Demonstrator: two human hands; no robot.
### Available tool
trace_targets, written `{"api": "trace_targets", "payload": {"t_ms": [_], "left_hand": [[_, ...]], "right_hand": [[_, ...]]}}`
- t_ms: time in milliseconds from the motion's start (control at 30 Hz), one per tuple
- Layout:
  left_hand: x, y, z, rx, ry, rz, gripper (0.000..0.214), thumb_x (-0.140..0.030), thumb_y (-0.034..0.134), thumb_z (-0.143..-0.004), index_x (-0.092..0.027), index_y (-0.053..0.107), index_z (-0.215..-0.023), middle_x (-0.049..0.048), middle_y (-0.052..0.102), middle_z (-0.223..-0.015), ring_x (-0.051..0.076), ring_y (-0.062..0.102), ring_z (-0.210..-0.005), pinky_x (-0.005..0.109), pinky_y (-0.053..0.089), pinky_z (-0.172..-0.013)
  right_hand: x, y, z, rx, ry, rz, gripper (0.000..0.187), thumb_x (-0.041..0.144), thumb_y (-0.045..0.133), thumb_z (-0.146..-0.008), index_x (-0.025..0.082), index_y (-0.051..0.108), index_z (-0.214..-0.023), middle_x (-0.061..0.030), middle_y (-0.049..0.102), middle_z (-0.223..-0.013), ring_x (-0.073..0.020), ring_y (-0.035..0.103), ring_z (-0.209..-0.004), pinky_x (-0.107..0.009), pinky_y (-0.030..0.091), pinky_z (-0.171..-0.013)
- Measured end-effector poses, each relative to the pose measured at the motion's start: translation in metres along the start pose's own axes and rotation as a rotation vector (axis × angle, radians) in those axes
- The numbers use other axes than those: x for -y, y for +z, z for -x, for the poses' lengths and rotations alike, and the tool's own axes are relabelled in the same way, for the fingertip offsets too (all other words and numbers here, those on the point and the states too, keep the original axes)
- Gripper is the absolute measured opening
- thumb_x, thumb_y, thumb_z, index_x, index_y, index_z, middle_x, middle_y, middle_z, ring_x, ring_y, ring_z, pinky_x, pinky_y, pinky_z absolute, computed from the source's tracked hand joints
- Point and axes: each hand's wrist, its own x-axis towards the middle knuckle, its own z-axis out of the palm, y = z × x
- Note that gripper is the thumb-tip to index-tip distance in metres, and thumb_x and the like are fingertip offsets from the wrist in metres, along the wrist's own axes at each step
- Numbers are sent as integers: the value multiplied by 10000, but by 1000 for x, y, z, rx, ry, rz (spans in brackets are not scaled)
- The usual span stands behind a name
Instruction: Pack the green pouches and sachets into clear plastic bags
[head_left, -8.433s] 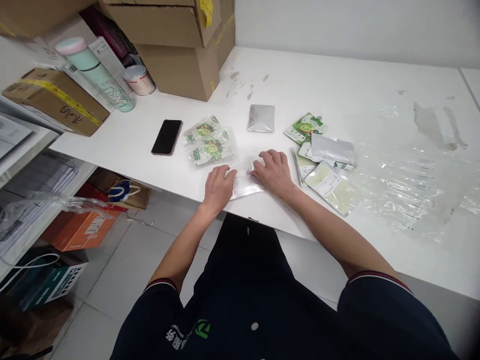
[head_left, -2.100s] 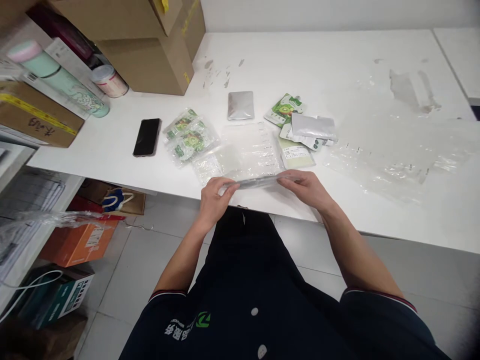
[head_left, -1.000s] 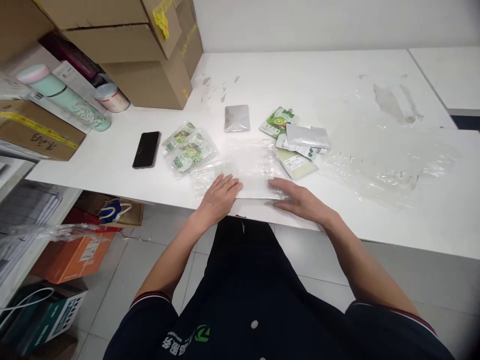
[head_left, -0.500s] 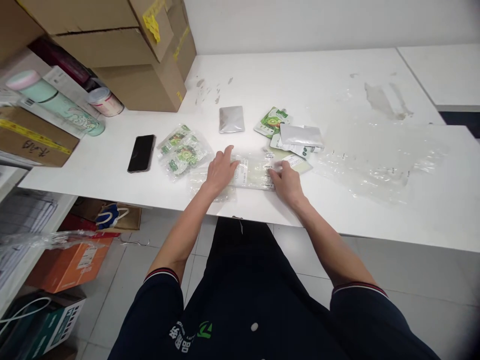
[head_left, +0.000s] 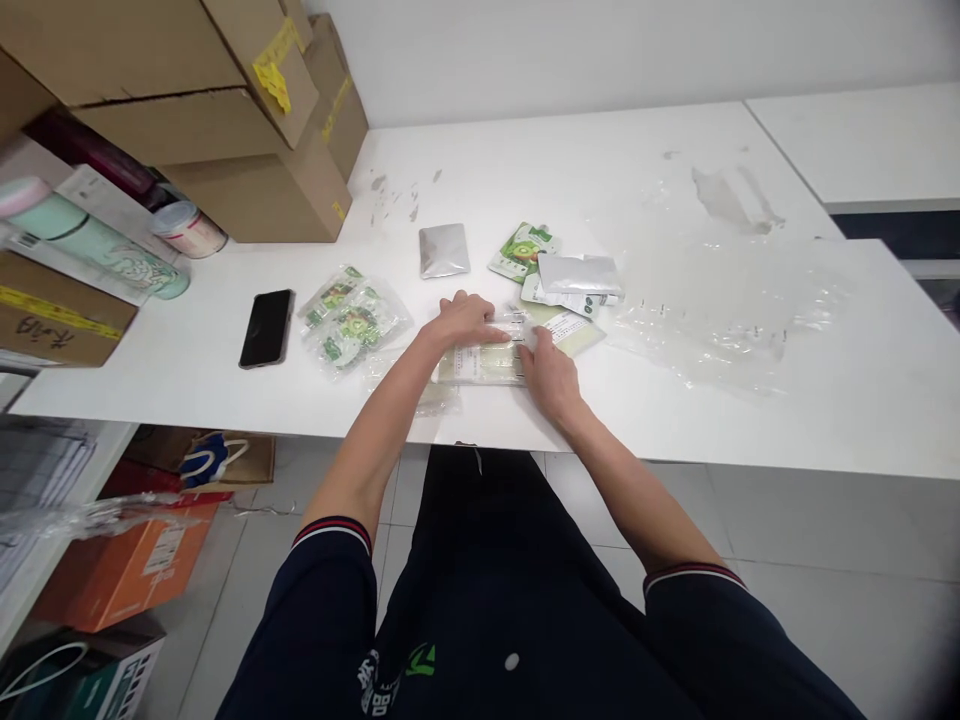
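Note:
A flat, clear plastic bag (head_left: 491, 368) lies near the table's front edge, with a pale green packet and a white printed label showing through it. Across its top from the left reaches my left hand (head_left: 466, 322), fingers stretched out and pressing on the plastic. My right hand (head_left: 551, 375) grips the bag's right end, thumb and fingers closed on the edge. Just behind that hand lies a pale green packet (head_left: 581, 335) with a label. Another clear plastic wrapper (head_left: 435, 402) sits partly under my left forearm.
Green fruit-print sachets in clear bags (head_left: 352, 320) lie left, beside a black phone (head_left: 267, 328). Silver pouches (head_left: 443, 250) and a green pouch (head_left: 523, 250) are behind my hands. Clear plastic sheets (head_left: 712, 320) spread right. Cardboard boxes (head_left: 247, 180) and a mint bottle (head_left: 97, 240) stand left.
My left hand has slid right over the bag, its fingers now close to my right hand. My right hand keeps its hold at the right end. The view has shifted slightly.

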Motion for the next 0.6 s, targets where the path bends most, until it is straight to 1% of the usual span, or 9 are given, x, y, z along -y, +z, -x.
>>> {"api": "trace_targets", "payload": {"t_ms": [67,133,200,233,267,333,433,500,600], "left_hand": [[-4,-7,4,-1,91,90,340,-500,650,-741,-190,518,-695,40,532,-735,246,503,-879,344,371,-770],[-8,-18,13,-12,189,238,331,-449,642,-767,-191,460,-667,-5,450,-655,157,452,-679,283,341,-645],[-12,-30,25,-44,267,371,334,-419,651,-779,-189,437,-663,-30,401,-631,107,377,-589,251,302,-578],[-14,-36,32,-58,297,423,326,-405,660,-782,-186,446,-670,-35,401,-635,96,365,-580,241,298,-566],[-16,-41,40,-65,321,467,310,-393,668,-784,-182,465,-683,-35,415,-643,90,369,-583,234,303,-564],[-20,-48,54,-44,348,549,272,-377,680,-788,-170,517,-718,-26,466,-666,88,408,-605,227,334,-576],[-22,-48,73,46,346,680,248,-384,684,-792,-158,591,-750,-5,551,-703,99,490,-641,235,395,-608],[-23,-44,82,62,323,766,248,-394,707,-769,-156,638,-771,13,603,-733,118,550,-669,250,435,-631],[-23,-34,91,-28,301,846,270,-408,747,-724,-155,673,-780,31,643,-760,148,599,-714,271,468,-661]], "right_hand": [[-5,2,0,-87,-37,-58,410,373,369,-974,147,434,-1310,-168,650,-1113,-306,637,-945,-431,499,-774],[-10,1,1,-240,-87,-113,424,410,377,-966,155,452,-1296,-175,608,-1170,-294,611,-991,-432,507,-779],[-14,-6,1,-426,-151,-184,454,465,397,-953,154,473,-1275,-187,560,-1220,-288,570,-1062,-434,504,-809],[-14,-11,1,-497,-183,-239,462,493,408,-945,156,491,-1251,-185,549,-1228,-281,553,-1083,-429,500,-825],[-14,-16,2,-531,-209,-312,456,518,415,-940,163,518,-1208,-172,556,-1206,-268,552,-1073,-419,497,-831],[-10,-27,3,-465,-229,-496,433,567,412,-935,184,580,-1048,-118,611,-1047,-229,582,-949,-378,501,-787],[0,-38,6,-200,-186,-768,500,653,387,-916,209,592,-810,-30,587,-714,-181,578,-716,-310,487,-642],[8,-40,9,-40,-141,-906,565,708,356,-895,214,613,-801,-21,577,-637,-185,581,-665,-299,476,-583],[20,-35,14,162,-92,-1010,662,751,304,-881,197,668,-893,-50,628,-638,-215,617,-672,-318,485,-556]]}}
